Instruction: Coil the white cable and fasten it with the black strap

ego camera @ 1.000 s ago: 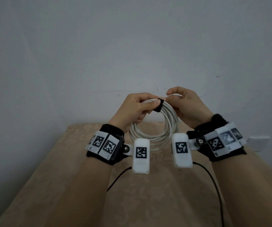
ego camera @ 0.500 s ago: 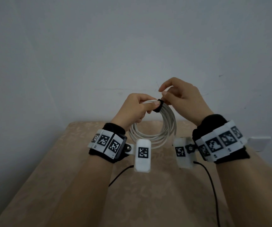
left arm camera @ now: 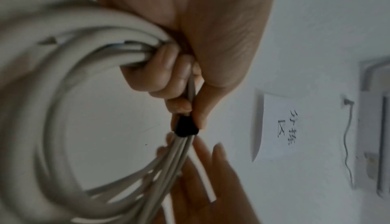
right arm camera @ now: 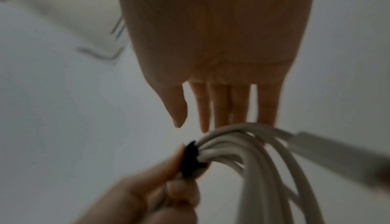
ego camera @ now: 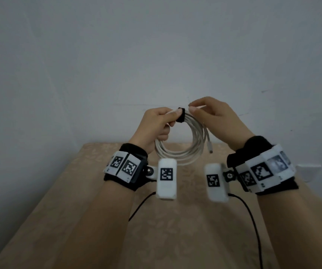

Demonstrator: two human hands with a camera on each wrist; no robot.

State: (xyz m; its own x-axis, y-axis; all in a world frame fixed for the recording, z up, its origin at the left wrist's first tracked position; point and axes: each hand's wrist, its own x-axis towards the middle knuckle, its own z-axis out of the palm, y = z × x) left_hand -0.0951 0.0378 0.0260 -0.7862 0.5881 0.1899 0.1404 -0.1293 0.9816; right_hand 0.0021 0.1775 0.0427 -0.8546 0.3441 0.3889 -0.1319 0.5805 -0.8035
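White cable (ego camera: 183, 150), coiled, black strap (ego camera: 180, 115) around it.

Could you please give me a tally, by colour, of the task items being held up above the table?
White: 1, the white cable, coiled and gripped by the left hand.
Black: 1, the black strap, wrapped round the top of the coil.
Total: 2.
The right hand holds neither.
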